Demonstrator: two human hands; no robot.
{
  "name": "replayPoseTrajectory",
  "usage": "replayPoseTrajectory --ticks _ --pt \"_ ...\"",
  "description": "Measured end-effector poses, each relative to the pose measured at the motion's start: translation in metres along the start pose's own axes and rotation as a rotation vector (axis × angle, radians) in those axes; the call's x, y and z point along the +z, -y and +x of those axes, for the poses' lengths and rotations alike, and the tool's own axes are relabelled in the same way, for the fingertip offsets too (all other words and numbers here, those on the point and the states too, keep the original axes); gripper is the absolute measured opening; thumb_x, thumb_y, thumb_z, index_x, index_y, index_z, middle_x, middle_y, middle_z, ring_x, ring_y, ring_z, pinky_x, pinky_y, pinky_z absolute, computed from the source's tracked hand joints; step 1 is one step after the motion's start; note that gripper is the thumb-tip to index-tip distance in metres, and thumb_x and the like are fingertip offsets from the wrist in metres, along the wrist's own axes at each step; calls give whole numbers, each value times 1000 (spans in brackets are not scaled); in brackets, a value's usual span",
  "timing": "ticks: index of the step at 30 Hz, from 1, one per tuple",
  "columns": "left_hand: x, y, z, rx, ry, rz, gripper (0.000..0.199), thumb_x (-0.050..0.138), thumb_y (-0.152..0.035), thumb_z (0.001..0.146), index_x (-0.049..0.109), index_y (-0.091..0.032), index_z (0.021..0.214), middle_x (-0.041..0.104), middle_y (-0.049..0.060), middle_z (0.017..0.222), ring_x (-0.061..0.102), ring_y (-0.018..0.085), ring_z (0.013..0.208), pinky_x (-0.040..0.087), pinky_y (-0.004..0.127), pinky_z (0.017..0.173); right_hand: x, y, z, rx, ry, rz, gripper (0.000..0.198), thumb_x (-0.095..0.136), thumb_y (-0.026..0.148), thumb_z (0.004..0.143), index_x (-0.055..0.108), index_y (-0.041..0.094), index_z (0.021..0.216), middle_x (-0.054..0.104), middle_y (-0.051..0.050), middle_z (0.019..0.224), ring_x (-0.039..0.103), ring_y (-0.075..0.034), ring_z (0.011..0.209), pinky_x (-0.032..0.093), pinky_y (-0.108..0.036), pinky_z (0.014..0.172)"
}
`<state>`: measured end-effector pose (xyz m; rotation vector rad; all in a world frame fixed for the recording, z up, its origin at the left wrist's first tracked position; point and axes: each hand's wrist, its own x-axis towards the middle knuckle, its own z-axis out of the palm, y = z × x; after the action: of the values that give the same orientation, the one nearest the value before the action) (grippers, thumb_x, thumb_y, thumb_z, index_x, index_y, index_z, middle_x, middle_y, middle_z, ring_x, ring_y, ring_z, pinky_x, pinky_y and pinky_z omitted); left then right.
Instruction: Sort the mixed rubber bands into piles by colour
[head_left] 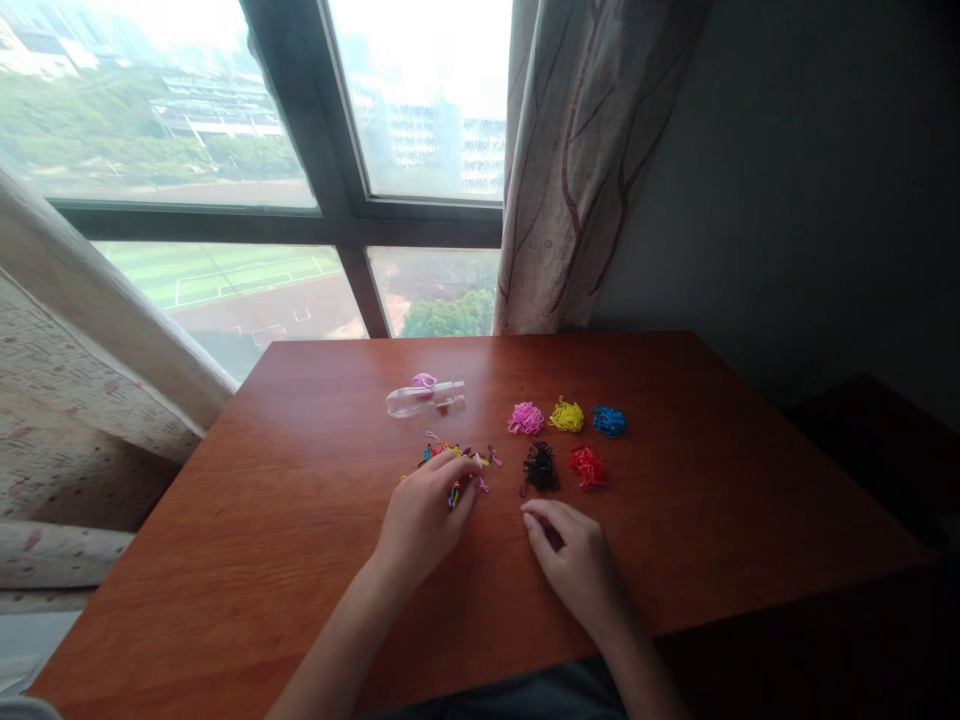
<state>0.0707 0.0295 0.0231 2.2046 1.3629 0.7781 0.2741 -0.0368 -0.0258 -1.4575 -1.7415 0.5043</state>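
Note:
My left hand (431, 505) is over a mixed pile of small coloured looped pieces (442, 453), too small to tell whether bands or pins. Its fingers are bent, with thumb and index fingertips drawn close together over the pile's right part; what is between them is unclear. My right hand (571, 555) rests just below a black heap (540, 468) of the same pieces, thumb and index finger pinched; anything held there is too small to name. A red heap (589, 467) lies right of the black one. Behind them are pink (526, 418), yellow (567, 414) and blue heaps (609, 421).
A clear plastic bottle (409, 401) lies on its side behind the mixed pile, with something pink by it. The brown wooden table (300, 540) meets a window at the back. Curtains (555, 200) hang at both sides, and a dark wall stands right.

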Motion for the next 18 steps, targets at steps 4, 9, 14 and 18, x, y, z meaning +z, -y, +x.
replayPoseTrajectory --ticks 4,9,14,18 --pt "-20 28 -20 -71 -100 15 12 55 -24 90 67 -21 90 66 0 83 58 13 68 44 23 65 0 0 -1 11 2 -1 17 51 21 94 68 22 95 72 -3 86 67 -18 77 49 -26 72" --pt "-29 48 -41 -104 -124 30 15 54 -27 91 67 -21 90 63 -1 78 54 12 61 43 23 61 1 -1 -1 14 12 -27 17 51 22 94 68 21 95 72 -3 87 68 -18 77 49 -26 72" --pt "-26 50 -56 -112 -100 12 15 53 -29 92 65 -21 94 63 -1 79 56 12 63 44 23 61 2 -3 -2 12 25 -71 18 50 22 95 68 21 94 73 -4 89 68 -19 80 50 -27 75" --pt "-22 48 -62 -134 -91 30 13 53 -28 92 64 -22 95 64 -1 82 59 13 66 45 24 64 3 -4 -2 8 32 -90 19 49 23 95 68 21 94 73 -4 89 68 -19 79 50 -28 75"
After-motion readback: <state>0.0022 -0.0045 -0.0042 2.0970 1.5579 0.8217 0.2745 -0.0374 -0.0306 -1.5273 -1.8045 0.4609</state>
